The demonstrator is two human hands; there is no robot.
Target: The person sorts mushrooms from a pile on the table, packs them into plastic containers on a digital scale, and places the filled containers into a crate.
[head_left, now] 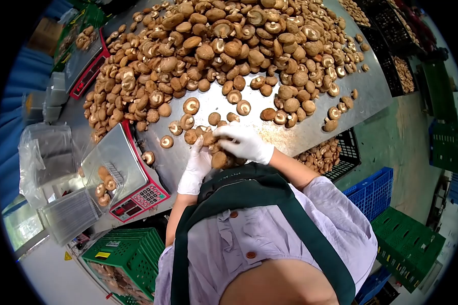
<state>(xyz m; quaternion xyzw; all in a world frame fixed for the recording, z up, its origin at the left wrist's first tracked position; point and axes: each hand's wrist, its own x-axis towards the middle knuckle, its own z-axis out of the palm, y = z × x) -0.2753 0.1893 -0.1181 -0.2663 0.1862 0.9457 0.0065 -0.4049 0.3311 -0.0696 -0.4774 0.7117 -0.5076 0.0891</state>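
Note:
White gloves cover both my hands at the near edge of the metal table (163, 129). My left hand (195, 168) is upright beside a few brown mushrooms (219, 159), its fingertips touching them. Over the same mushrooms, from the right, my right hand (244, 142) curls its fingers round a mushroom. Part of these mushrooms is hidden by the hands and the dark green apron (239, 188). Loose mushrooms (191, 105) lie just beyond, in front of a large mushroom heap (203, 51).
A red-edged scale (137, 195) at the left bears a clear tray with several mushrooms (103, 185). Behind it is another scale (89, 76). Clear trays (71, 216) are stacked beside them. A black crate (348, 147) of mushrooms stands below the right edge; green crates (124, 249) stand lower left.

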